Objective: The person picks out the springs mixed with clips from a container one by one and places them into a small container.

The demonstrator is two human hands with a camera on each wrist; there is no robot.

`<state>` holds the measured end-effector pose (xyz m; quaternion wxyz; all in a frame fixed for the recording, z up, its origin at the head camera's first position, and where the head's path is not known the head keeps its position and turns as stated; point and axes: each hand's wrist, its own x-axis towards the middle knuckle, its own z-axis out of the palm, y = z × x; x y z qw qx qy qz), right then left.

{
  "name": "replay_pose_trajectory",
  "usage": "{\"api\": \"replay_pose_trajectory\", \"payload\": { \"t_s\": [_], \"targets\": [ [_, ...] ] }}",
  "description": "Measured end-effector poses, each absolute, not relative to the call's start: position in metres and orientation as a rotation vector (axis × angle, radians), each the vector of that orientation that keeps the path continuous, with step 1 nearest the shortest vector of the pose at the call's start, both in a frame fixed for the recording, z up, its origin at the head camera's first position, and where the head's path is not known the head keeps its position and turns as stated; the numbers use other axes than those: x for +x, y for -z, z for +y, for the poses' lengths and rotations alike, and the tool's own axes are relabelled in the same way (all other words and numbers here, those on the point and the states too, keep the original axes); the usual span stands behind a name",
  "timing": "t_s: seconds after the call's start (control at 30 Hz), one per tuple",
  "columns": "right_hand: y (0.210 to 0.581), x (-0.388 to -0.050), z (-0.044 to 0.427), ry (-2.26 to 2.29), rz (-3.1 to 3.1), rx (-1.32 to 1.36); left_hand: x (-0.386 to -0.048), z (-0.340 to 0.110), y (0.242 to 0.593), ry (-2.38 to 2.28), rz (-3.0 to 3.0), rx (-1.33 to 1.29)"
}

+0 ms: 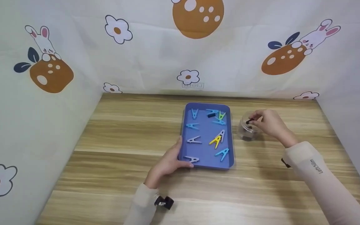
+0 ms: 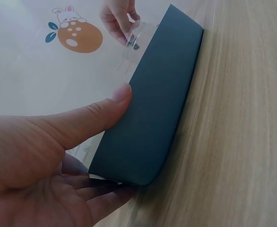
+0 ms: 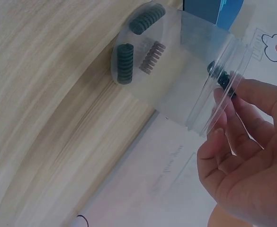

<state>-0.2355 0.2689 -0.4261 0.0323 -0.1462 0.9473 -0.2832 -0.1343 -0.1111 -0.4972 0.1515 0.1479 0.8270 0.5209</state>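
Note:
My left hand (image 1: 169,159) grips the near left corner of a blue tray (image 1: 205,167), its thumb on one wall and its fingers around another. Small plastic clothespins lie in the tray, among them a yellow clothespin (image 1: 216,141), a green clothespin (image 1: 222,115) and several blue and grey ones. A black piece (image 1: 211,115) lies near the tray's far end. Just right of the tray, my right hand (image 1: 270,123) pinches a small black ridged piece (image 3: 220,75) at the mouth of a clear jar (image 1: 248,132). More ridged pieces (image 3: 125,64) lie at the jar's bottom.
The wood-grain table (image 1: 120,131) carries the tray and jar. A pale cloth wall (image 1: 148,62) printed with rabbits and flowers stands behind it, with further walls to the left and right. Both wrists have black straps (image 1: 164,202) over beige sleeves.

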Motion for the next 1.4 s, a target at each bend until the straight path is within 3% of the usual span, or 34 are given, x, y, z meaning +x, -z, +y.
{"api": "replay_pose_trajectory", "payload": {
  "t_s": [0.77,1.4],
  "targets": [
    [0.417,-0.232,0.266,0.96,2.935,-0.408,-0.135,-0.112,0.495,-1.452,2.387,0.394],
    [0.402,-0.236,0.236,1.018,2.986,-0.451,-0.134,-0.111,0.496,-1.474,2.391,0.42]
  ]
}}
